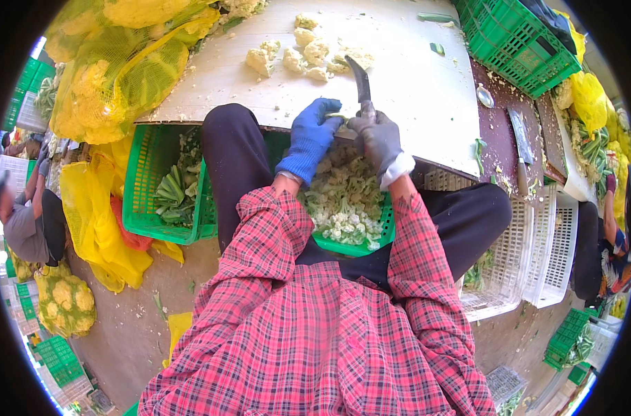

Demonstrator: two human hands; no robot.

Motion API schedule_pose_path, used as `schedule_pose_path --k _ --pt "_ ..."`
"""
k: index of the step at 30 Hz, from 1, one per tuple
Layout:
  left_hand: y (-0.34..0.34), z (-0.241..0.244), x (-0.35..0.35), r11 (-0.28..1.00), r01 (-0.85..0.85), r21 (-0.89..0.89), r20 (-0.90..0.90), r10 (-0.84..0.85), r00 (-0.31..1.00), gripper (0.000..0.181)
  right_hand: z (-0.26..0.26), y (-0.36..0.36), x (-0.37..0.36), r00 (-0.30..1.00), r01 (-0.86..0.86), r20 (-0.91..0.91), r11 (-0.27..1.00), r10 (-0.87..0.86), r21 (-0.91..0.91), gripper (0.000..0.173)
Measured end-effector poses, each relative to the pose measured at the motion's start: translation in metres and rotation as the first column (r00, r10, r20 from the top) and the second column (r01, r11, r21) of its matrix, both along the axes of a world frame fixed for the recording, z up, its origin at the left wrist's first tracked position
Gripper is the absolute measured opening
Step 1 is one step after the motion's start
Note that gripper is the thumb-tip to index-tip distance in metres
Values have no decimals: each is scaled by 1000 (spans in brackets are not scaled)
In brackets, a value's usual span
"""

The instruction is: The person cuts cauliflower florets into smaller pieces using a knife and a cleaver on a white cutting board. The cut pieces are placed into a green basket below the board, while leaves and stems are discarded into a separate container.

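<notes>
My left hand (315, 136), in a blue knit glove, has thumb and fingers closed on a small pale green piece (338, 116), probably cauliflower, at the near edge of the white board (419, 104). Beside it, my right hand (379, 136) wears a dark glove and grips a knife with a curved dark blade (360, 78), its tip pointing away from me. Several cauliflower florets (315, 51) lie on the board beyond both hands. Below them, between my knees, a green crate holds many cut cauliflower florets (346, 208).
Yellow mesh bags of cauliflower (97, 99) lie at left, above a green crate (206, 208) with leaves and stalks. At right are another green crate (523, 47), a spoon (485, 96), a cleaver (520, 136) and white crates (508, 260). Other people sit at both sides.
</notes>
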State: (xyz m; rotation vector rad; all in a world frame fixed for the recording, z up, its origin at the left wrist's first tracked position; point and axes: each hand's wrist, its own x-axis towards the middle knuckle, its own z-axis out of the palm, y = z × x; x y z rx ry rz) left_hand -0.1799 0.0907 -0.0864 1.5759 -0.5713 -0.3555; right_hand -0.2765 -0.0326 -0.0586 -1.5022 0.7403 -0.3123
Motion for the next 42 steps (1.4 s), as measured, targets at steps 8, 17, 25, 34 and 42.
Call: schedule_pose_path --k 8,17,25,34,42 --pt "12 -25 18 988 -128 -87 111 137 984 20 -28 60 -65 997 1 -56 785 -46 -619 41" --pt "12 -22 16 987 -163 0 223 159 962 19 -2 55 -59 949 -184 -315 802 -6 -568 46" --pt "11 -31 21 986 -158 -51 219 166 962 19 -4 59 -43 908 -262 -418 757 -15 -599 39" --pt "49 26 10 920 273 282 -119 -248 961 26 -9 39 -74 968 -229 -208 844 143 -485 38" --pt "-30 6 73 843 -468 267 675 183 715 46 -6 31 -85 987 156 -35 988 -155 19 39"
